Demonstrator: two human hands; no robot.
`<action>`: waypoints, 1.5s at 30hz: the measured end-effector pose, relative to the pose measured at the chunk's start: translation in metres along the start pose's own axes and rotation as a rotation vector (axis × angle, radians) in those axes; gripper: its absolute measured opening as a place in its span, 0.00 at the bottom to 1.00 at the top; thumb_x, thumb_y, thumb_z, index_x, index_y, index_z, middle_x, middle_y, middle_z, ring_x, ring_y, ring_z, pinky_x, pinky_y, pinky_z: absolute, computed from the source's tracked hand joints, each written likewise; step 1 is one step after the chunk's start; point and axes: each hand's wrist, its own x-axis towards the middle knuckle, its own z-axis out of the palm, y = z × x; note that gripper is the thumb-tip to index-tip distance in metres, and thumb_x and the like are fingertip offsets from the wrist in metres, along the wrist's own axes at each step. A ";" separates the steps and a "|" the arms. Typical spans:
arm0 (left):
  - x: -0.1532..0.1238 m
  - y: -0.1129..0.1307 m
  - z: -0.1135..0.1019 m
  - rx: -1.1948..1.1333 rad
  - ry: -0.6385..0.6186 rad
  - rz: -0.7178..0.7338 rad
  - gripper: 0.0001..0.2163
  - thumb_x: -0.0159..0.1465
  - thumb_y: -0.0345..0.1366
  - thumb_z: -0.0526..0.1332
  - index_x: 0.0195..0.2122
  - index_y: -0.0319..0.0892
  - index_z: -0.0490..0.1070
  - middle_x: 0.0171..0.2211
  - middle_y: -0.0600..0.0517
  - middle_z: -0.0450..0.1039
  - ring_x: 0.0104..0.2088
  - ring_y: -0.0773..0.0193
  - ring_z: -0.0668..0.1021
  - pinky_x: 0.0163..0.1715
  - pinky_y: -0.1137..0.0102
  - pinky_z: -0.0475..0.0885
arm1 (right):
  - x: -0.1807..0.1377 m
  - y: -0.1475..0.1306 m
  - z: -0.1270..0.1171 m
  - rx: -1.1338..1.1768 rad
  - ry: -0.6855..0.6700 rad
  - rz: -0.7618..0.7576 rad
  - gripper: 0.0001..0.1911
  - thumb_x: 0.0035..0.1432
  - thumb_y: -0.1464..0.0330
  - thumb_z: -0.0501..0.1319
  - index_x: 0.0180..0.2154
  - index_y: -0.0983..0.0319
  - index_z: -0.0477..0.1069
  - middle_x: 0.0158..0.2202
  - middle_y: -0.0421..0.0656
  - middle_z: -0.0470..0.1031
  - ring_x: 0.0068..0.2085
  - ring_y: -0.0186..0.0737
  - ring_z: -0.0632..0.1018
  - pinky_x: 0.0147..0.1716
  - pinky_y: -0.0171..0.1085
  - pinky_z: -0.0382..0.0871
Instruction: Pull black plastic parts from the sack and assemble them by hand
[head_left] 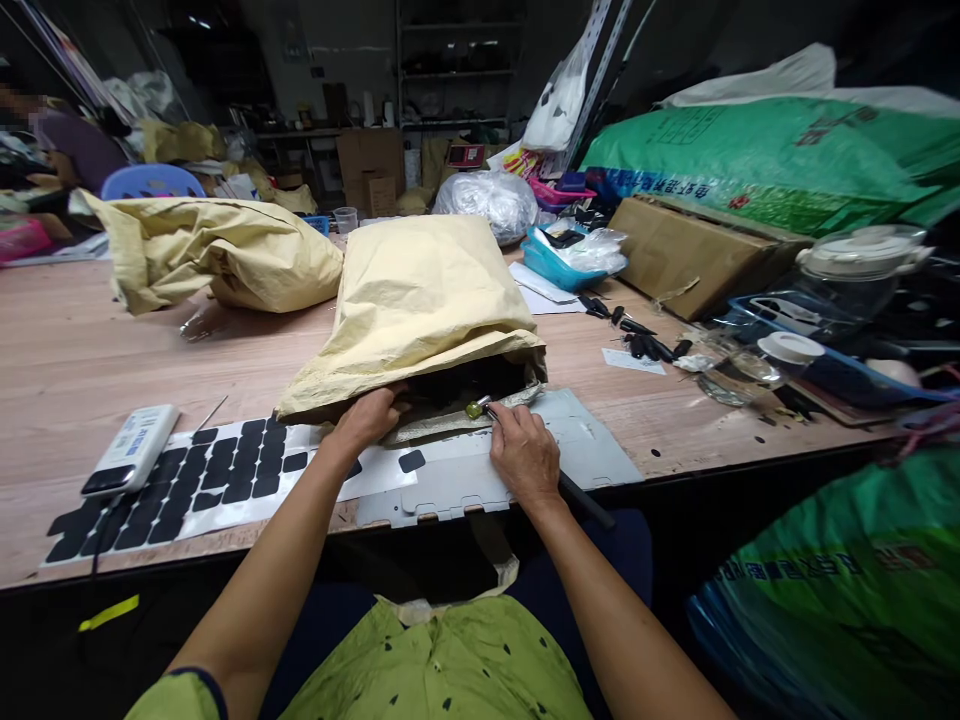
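A large yellow paper sack (435, 285) lies on the table with its dark mouth facing me. At the left of that mouth is my left hand (373, 415), its fingers curled just inside; what they hold, if anything, is hidden. My right hand (525, 455) is closed around a long black rod-like tool (589, 500). The tool's metal end, with a shiny yellow-green part (476, 409), points into the sack's opening. Under the sack's front edge lies a flat grey-white board (585, 440). The sack's contents look dark and cannot be made out.
A sheet of black stickers (247, 460) and a white power bank (133, 450) lie left. Behind are another yellow sack (247, 250) and a blue basket (562, 260). Right are small black parts (649, 345), a cardboard box (682, 255) and a clear jug (859, 270).
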 end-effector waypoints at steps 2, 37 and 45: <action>-0.015 0.004 0.002 0.049 -0.015 0.077 0.12 0.62 0.38 0.64 0.46 0.48 0.80 0.37 0.49 0.79 0.39 0.56 0.77 0.38 0.67 0.69 | 0.000 0.000 0.000 0.001 0.000 -0.001 0.18 0.63 0.72 0.54 0.52 0.58 0.72 0.38 0.45 0.72 0.38 0.41 0.67 0.35 0.39 0.55; -0.070 0.013 0.044 -0.145 -0.002 0.056 0.08 0.55 0.35 0.70 0.37 0.44 0.78 0.35 0.52 0.75 0.41 0.57 0.73 0.43 0.64 0.64 | -0.026 -0.029 -0.043 0.700 -0.050 0.062 0.17 0.65 0.66 0.54 0.52 0.60 0.73 0.46 0.46 0.77 0.46 0.41 0.77 0.45 0.39 0.71; -0.070 0.010 0.048 -0.156 -0.002 0.047 0.08 0.56 0.35 0.69 0.38 0.46 0.78 0.36 0.53 0.76 0.42 0.58 0.72 0.44 0.63 0.62 | -0.053 -0.050 -0.050 0.756 -0.242 0.003 0.16 0.65 0.66 0.54 0.52 0.59 0.73 0.45 0.46 0.78 0.46 0.41 0.78 0.46 0.40 0.73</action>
